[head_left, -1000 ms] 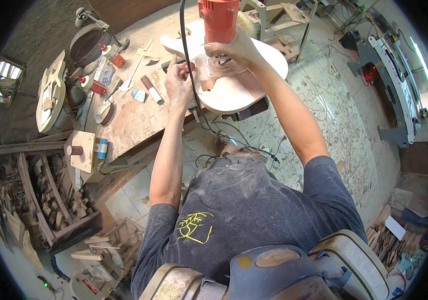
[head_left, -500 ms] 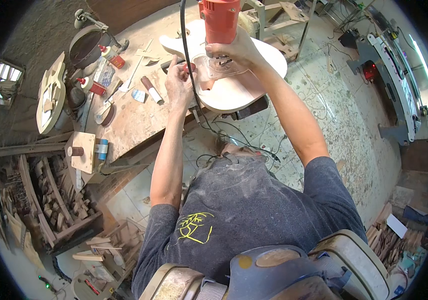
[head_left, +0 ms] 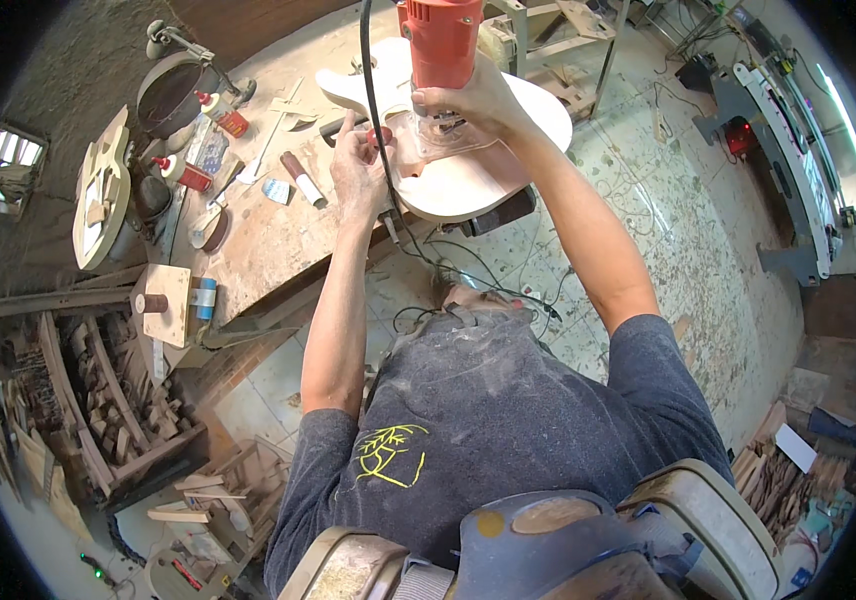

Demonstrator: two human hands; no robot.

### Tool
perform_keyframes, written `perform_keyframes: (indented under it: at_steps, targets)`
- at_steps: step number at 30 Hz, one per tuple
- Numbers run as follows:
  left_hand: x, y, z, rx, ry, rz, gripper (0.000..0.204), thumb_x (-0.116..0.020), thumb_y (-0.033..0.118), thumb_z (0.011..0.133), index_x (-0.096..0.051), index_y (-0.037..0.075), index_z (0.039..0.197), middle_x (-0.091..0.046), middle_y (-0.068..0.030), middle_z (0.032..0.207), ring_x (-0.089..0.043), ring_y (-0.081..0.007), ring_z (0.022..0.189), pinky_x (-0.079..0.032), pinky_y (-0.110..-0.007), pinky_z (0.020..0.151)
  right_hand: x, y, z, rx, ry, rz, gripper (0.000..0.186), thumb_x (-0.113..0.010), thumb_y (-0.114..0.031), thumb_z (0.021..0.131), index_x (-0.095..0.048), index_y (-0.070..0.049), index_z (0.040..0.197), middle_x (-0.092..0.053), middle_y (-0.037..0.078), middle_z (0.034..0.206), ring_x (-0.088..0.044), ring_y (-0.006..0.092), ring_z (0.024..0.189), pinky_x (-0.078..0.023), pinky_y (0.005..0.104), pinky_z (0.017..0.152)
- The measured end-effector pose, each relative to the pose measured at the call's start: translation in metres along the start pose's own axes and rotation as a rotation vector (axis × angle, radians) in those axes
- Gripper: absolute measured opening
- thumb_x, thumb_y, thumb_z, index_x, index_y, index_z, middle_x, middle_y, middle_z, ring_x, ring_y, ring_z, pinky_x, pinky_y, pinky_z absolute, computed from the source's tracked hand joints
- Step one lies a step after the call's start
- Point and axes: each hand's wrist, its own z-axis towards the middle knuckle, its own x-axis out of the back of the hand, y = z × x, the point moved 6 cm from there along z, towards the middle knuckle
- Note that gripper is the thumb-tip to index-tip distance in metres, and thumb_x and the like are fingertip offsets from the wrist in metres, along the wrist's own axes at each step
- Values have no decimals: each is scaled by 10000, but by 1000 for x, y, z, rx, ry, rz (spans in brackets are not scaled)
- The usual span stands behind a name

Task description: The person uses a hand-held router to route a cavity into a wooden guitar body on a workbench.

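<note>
My right hand (head_left: 478, 100) wraps around the lower part of a red router (head_left: 443, 45), which stands upright on a pale wooden guitar body (head_left: 540, 115). Under the motor, a clear base plate (head_left: 453, 152) lies over the wood, beside a cut hollow. My left hand (head_left: 356, 168) has its fingers closed at a small red knob (head_left: 380, 136) left of that plate; part of the grip is hidden. A black cable (head_left: 375, 95) hangs down past the router, in front of the guitar body near my left fingers.
Left of the guitar body, a dusty workbench (head_left: 258, 255) carries two glue bottles (head_left: 186, 172), a brush (head_left: 250, 170) and a lamp (head_left: 183, 45). Another guitar body (head_left: 98, 225) leans beyond. Offcuts fill a wooden bin (head_left: 153, 455). Loose cables (head_left: 483, 265) hang below the work.
The guitar body has shifted very slightly to the left under the router. Both hands keep nearly the same place and grip.
</note>
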Motion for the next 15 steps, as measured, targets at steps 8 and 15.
perform_keyframes:
  at_steps: [8,15]
  targets:
    - [-1,10,-5,-32,-13,30,135,-735,33,865,-635,-24,936,-357,-342,1572,-706,-175,1047,-571,-275,816,1,-10,-7,17,40,-25,517,-860,-275,761,-635,-12,1145,-688,59,1008,-670,149,896,-563,311,791]
    - [-3,14,-7,-37,-30,35,128,-736,27,856,-637,-21,923,-365,-317,1581,-707,-178,1048,-574,-295,831,5,-9,-9,11,52,-54,508,-853,-292,761,-641,-16,1130,-696,56,996,-674,147,889,-559,310,794]
